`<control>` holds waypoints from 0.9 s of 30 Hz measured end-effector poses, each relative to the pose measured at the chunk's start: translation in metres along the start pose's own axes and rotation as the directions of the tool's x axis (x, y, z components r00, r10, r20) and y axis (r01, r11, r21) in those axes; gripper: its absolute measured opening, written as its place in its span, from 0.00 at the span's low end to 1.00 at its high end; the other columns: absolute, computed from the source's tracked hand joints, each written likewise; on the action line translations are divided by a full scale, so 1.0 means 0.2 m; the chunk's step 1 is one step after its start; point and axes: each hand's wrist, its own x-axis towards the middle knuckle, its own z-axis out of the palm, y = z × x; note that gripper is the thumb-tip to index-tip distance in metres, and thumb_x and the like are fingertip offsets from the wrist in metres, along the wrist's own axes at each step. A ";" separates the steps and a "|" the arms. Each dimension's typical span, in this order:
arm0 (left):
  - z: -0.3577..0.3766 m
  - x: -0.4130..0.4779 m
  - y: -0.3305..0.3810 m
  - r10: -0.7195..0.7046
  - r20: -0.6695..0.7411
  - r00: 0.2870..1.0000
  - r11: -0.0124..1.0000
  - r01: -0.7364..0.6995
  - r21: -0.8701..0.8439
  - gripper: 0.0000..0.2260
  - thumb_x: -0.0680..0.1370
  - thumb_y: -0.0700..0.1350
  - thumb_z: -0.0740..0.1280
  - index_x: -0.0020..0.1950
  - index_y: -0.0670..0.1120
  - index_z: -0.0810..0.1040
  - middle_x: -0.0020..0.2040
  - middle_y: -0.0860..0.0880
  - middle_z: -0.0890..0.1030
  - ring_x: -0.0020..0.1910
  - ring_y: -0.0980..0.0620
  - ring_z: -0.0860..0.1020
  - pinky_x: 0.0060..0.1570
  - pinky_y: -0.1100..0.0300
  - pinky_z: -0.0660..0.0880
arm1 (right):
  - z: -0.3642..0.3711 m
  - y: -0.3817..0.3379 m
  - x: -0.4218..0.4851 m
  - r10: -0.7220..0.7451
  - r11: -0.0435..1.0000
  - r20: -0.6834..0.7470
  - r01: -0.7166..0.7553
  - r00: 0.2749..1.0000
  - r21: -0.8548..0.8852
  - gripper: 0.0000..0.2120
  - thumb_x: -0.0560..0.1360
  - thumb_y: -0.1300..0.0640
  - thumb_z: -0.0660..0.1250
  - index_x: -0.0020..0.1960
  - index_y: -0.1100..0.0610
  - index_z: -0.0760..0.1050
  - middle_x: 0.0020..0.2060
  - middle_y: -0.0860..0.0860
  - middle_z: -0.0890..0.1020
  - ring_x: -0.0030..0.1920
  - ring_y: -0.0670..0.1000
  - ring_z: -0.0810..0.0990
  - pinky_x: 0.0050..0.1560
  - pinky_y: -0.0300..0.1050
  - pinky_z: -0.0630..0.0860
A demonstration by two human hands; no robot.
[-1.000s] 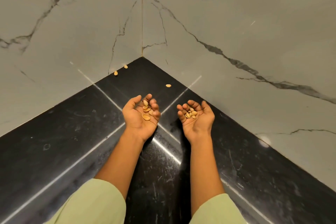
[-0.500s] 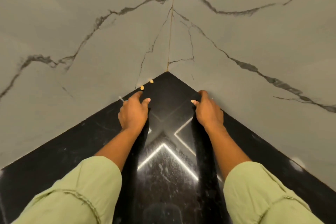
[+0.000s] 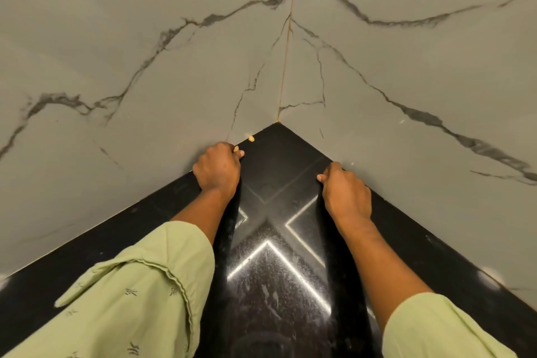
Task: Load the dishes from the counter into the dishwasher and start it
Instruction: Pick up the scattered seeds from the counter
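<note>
No dish or dishwasher is in view. My left hand (image 3: 216, 167) lies knuckles up on the black counter (image 3: 279, 270), against the left wall. Its curled fingertips pinch a tan nut shell (image 3: 236, 149). A second shell (image 3: 251, 138) lies just beyond it, at the foot of the wall. My right hand (image 3: 345, 192) is also knuckles up with curled fingers, against the right wall. Whatever either fist encloses is hidden.
Two grey marble walls (image 3: 145, 52) meet in a corner (image 3: 279, 122) just past my hands and close off the counter on both sides. Light green sleeves (image 3: 139, 293) cover my forearms. Bright light strips reflect on the polished counter between my arms.
A second ago both palms faced up, each cupping several shells. Both hands have turned over, closed and reached deeper into the corner, and the loose shell near the right wall is no longer visible.
</note>
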 end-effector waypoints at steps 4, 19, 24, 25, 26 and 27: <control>0.04 0.04 -0.01 0.043 -0.012 0.999 0.999 -0.043 0.015 0.13 0.81 0.54 0.65 0.52 0.47 0.83 0.47 0.44 0.83 0.47 0.42 0.81 0.44 0.51 0.77 | 0.03 -0.02 -0.02 -0.023 0.992 -0.040 0.018 0.999 -0.128 0.15 0.84 0.49 0.54 0.55 0.60 0.71 0.45 0.56 0.83 0.45 0.57 0.83 0.37 0.47 0.69; -0.05 -0.17 0.20 0.069 0.675 0.735 -0.337 0.654 -0.677 0.06 0.71 0.41 0.55 0.35 0.46 0.69 0.28 0.51 0.63 0.21 0.56 0.59 0.20 0.65 0.51 | -0.08 -0.16 -0.02 0.184 -0.293 0.567 -0.506 0.803 0.811 0.13 0.83 0.58 0.56 0.41 0.58 0.72 0.26 0.50 0.71 0.23 0.46 0.68 0.18 0.35 0.59; -0.02 -0.28 0.18 0.168 0.642 0.748 -0.542 0.615 -0.573 0.21 0.80 0.52 0.55 0.40 0.40 0.80 0.33 0.46 0.77 0.28 0.52 0.76 0.24 0.66 0.68 | -0.06 -0.19 -0.11 0.124 -0.572 0.554 -0.397 0.823 0.718 0.20 0.82 0.54 0.50 0.45 0.63 0.77 0.28 0.55 0.78 0.29 0.52 0.81 0.25 0.37 0.73; -0.02 -0.28 0.18 0.172 0.638 0.750 -0.562 0.607 -0.562 0.23 0.80 0.54 0.56 0.41 0.39 0.82 0.36 0.44 0.80 0.32 0.51 0.80 0.27 0.65 0.73 | -0.05 -0.19 -0.11 0.107 -0.593 0.533 -0.377 0.839 0.712 0.24 0.83 0.50 0.49 0.47 0.64 0.78 0.29 0.56 0.79 0.33 0.54 0.82 0.27 0.39 0.76; -0.02 -0.28 0.17 0.173 0.638 0.750 -0.580 0.601 -0.549 0.25 0.81 0.56 0.56 0.43 0.39 0.83 0.39 0.43 0.82 0.36 0.49 0.82 0.30 0.63 0.77 | -0.04 -0.19 -0.10 0.086 -0.607 0.519 -0.368 0.850 0.704 0.27 0.83 0.46 0.49 0.49 0.65 0.79 0.31 0.57 0.80 0.35 0.55 0.83 0.29 0.40 0.78; -0.03 -0.27 0.18 0.167 0.641 0.749 -0.590 0.597 -0.544 0.25 0.81 0.57 0.56 0.46 0.38 0.83 0.41 0.42 0.83 0.38 0.48 0.82 0.32 0.62 0.78 | -0.03 -0.20 -0.09 0.077 -0.609 0.510 -0.364 0.857 0.704 0.31 0.83 0.41 0.48 0.51 0.65 0.79 0.32 0.57 0.80 0.37 0.56 0.83 0.30 0.41 0.79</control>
